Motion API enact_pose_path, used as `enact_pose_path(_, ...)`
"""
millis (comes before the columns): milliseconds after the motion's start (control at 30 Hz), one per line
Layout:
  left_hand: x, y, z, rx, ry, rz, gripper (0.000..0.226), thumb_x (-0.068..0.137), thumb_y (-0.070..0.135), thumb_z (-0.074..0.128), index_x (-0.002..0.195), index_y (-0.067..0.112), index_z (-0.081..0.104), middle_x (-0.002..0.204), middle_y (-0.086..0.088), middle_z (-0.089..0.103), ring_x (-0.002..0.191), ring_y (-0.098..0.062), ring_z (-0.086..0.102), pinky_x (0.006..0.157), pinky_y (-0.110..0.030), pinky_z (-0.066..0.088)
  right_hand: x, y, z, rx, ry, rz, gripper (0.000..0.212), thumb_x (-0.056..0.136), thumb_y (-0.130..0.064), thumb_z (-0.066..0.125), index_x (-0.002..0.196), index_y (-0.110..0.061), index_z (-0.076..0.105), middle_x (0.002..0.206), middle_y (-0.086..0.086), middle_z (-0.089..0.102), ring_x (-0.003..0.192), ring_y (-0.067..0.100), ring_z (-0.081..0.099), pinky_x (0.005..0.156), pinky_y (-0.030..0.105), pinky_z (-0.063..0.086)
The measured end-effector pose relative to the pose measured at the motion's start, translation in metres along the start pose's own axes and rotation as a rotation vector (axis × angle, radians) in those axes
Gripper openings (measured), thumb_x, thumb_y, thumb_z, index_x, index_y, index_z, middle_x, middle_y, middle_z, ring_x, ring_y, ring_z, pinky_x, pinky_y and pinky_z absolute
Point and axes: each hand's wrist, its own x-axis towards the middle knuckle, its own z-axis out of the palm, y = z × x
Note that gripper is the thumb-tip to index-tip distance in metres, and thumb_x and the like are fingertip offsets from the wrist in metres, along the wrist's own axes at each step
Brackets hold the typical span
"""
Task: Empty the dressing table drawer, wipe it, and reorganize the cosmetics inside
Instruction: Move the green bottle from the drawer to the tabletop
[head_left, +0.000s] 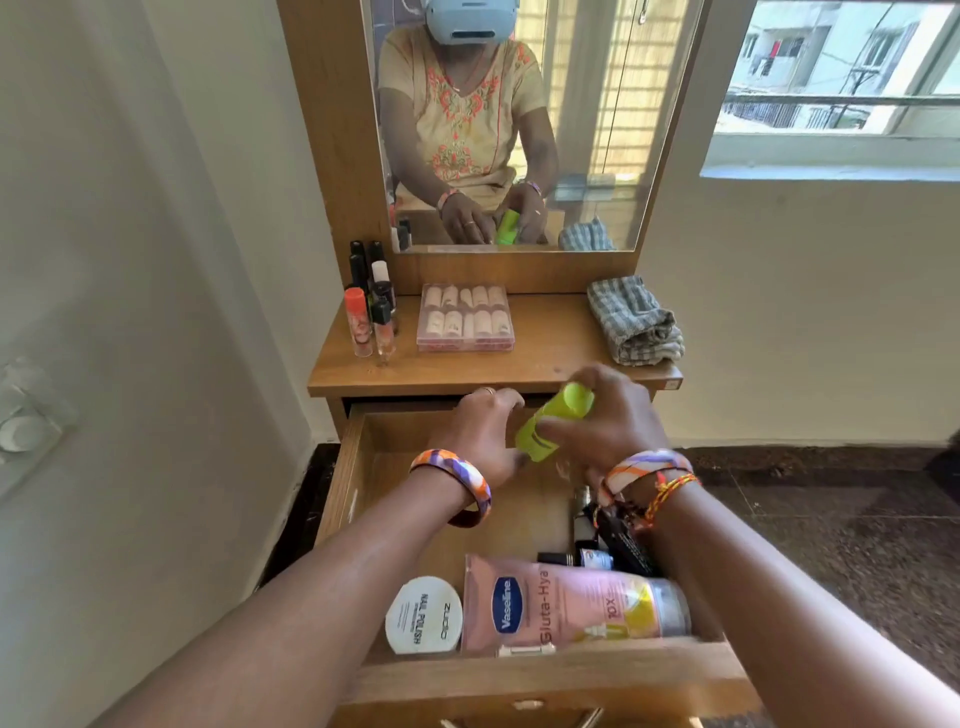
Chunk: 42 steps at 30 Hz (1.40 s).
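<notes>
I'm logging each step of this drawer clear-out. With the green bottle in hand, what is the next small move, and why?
Probably set the green bottle, held in the right hand, on the tabletop between the nail box and the folded cloth. That spot is bare, other cosmetics already stand there, and the drawer still holds the Vaseline tube.
</notes>
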Motion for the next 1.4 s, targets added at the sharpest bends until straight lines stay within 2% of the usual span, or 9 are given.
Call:
enact_pose_path(133, 0.023, 0.007, -0.015, -0.032, 0.151, 0.028, 0.045, 0.081, 0.011, 0.067, 0.124, 0.016, 0.055, 0.124, -0.008, 0.059, 0.107, -0.026, 0.059, 0.088, -0.038, 0.052, 0.036, -0.022, -0.024, 0.149, 0.153, -0.067, 0.055, 0.066, -0.025, 0.077, 0.117, -0.015, 0.057, 0.099, 0.004, 0.058, 0.088, 0.018, 0.053, 0.073, 0.023, 0.04)
enact_pose_path(233, 0.043, 0.012, -0.028, 0.011, 0.219, 0.041, 0.044, 0.083, 0.016, 0.064, 0.126, 0.013, 0.053, 0.126, -0.011, 0.056, 0.113, -0.028, 0.056, 0.093, -0.036, 0.048, 0.063, -0.034, -0.023, 0.162, 0.199, -0.066, 0.055, 0.067, -0.024, 0.076, 0.119, -0.014, 0.059, 0.106, 0.006, 0.061, 0.096, 0.021, 0.056, 0.076, 0.024, 0.04)
enact_pose_path(367, 0.066, 0.008, -0.038, 0.2, 0.216, 0.033, 0.044, 0.087, 0.014, 0.056, 0.131, 0.011, 0.048, 0.133, -0.012, 0.049, 0.123, -0.03, 0.047, 0.096, -0.037, 0.043, 0.095, -0.04, -0.007, 0.162, 0.202, -0.04, 0.052, 0.067, -0.023, 0.074, 0.116, -0.015, 0.06, 0.111, 0.008, 0.065, 0.105, 0.025, 0.059, 0.085, 0.033, 0.048)
enact_pose_path(533, 0.088, -0.009, -0.043, 0.388, 0.189, 0.039, 0.048, 0.088, 0.029, 0.058, 0.132, 0.016, 0.045, 0.136, -0.008, 0.047, 0.127, -0.027, 0.042, 0.098, -0.037, 0.041, 0.128, -0.048, 0.003, 0.201, 0.177, -0.051, 0.053, 0.073, -0.018, 0.071, 0.124, -0.018, 0.057, 0.119, 0.008, 0.062, 0.11, 0.026, 0.059, 0.085, 0.031, 0.048)
enact_pose_path(800, 0.104, -0.012, -0.046, 0.429, 0.124, 0.078, 0.057, 0.085, 0.03, 0.061, 0.137, 0.017, 0.041, 0.139, -0.006, 0.043, 0.13, -0.025, 0.039, 0.099, -0.038, 0.04, 0.173, -0.055, 0.016, 0.182, 0.129, 0.045, 0.035, 0.079, -0.011, 0.069, 0.111, -0.007, 0.055, 0.121, 0.015, 0.059, 0.11, 0.032, 0.057, 0.078, 0.031, 0.042)
enact_pose_path(900, 0.107, -0.012, -0.049, 0.43, 0.081, 0.059, 0.052, 0.086, 0.03, 0.06, 0.134, 0.017, 0.045, 0.135, -0.007, 0.047, 0.127, -0.026, 0.042, 0.096, -0.037, 0.042, 0.173, -0.054, 0.026, 0.123, 0.016, 0.031, 0.013, 0.086, -0.008, 0.062, 0.091, 0.0, 0.053, 0.126, 0.015, 0.058, 0.113, 0.032, 0.056, 0.084, 0.033, 0.045)
enact_pose_path(1033, 0.108, -0.008, -0.049, 0.436, 0.049, 0.041, 0.05, 0.086, 0.022, 0.058, 0.134, 0.017, 0.045, 0.133, -0.009, 0.05, 0.124, -0.029, 0.045, 0.096, -0.039, 0.042, 0.172, -0.05, 0.034, 0.26, 0.183, 0.091, 0.035, 0.078, -0.009, 0.07, 0.109, -0.005, 0.054, 0.115, 0.016, 0.062, 0.107, 0.032, 0.059, 0.077, 0.03, 0.044)
enact_pose_path(1267, 0.091, 0.009, -0.052, 0.44, 0.116, 0.103, 0.039, 0.084, 0.02, 0.058, 0.123, 0.019, 0.052, 0.126, -0.007, 0.053, 0.118, -0.029, 0.047, 0.092, -0.039, 0.041, 0.136, -0.042, 0.025, 0.309, 0.117, 0.063, 0.036, 0.078, -0.008, 0.068, 0.112, -0.007, 0.056, 0.111, 0.014, 0.064, 0.101, 0.028, 0.06, 0.076, 0.026, 0.043)
enact_pose_path(1400, 0.06, 0.028, -0.05, 0.342, 0.185, 0.146, 0.032, 0.086, 0.021, 0.055, 0.117, 0.017, 0.056, 0.12, -0.008, 0.054, 0.115, -0.028, 0.047, 0.087, -0.038, 0.042, 0.106, -0.039, 0.006, 0.177, 0.009, -0.009, 0.028, 0.079, -0.003, 0.063, 0.106, -0.007, 0.064, 0.1, 0.013, 0.063, 0.084, 0.019, 0.053, 0.069, 0.022, 0.038)
